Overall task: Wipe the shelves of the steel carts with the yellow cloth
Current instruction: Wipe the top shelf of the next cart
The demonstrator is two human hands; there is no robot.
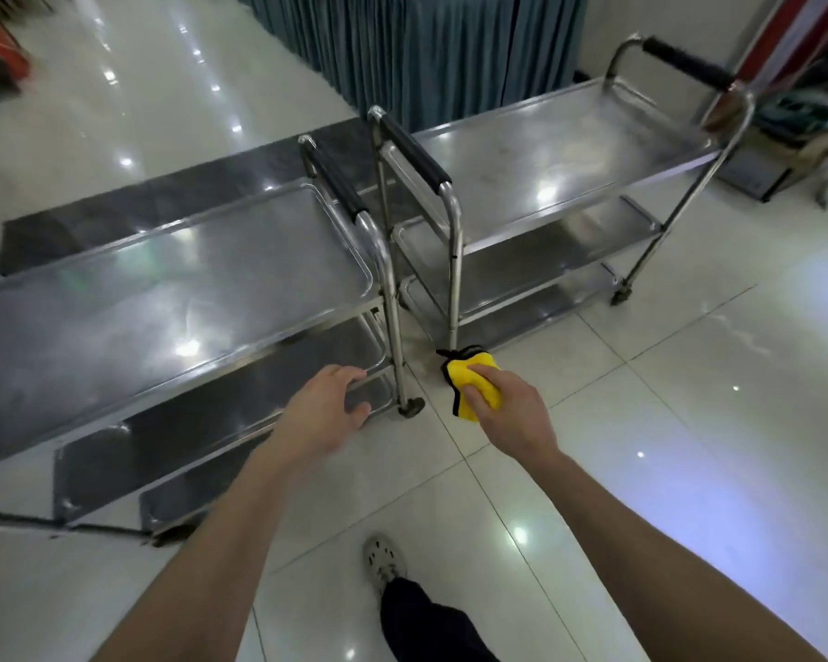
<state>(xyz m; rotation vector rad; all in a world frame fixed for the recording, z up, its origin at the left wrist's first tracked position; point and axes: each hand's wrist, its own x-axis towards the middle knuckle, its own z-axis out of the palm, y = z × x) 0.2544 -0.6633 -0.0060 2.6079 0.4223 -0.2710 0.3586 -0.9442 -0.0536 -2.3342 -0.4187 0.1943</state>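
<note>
– Head view, lower middle. What are the hands doing?

– Left hand (328, 403) is hovering, fingers spread and loosely curled, holding nothing. Its fingertips are lying at the front rim of the near cart's (173, 279) middle shelf (202, 418); cannot tell whether they are touching the steel. Right hand (503, 408) is gripping the yellow cloth (474, 384), fingers curling over the top of it.

– Where is the cloth sitting?

– Centre of the frame, bunched, black edging showing along its left side. It is hanging in the hand above the tiled floor (641, 422), just right of the near cart's caster (412, 407) and just below the foot of the far cart's (570, 155) front post. It is touching no shelf.

– How are the carts standing?

– End to end, two black-gripped handles sitting close together in the upper middle. Near cart is filling the left half of the frame, three shelves stepping down toward the lower left. Far cart is running toward the upper right, also three shelves, with another black-gripped handle (684, 62) at its far end. Ceiling lights are reflecting off both top shelves.

– Anything else showing?

– Blue-grey curtain (426, 50) is hanging at the top of the frame behind the far cart. Dark strip of flooring (139, 203) is lying behind the near cart. One pale shoe (382, 561) and a dark trouser leg (431, 628) are showing at the bottom centre. Upper left corner is blurring out; cannot tell what is there.
</note>
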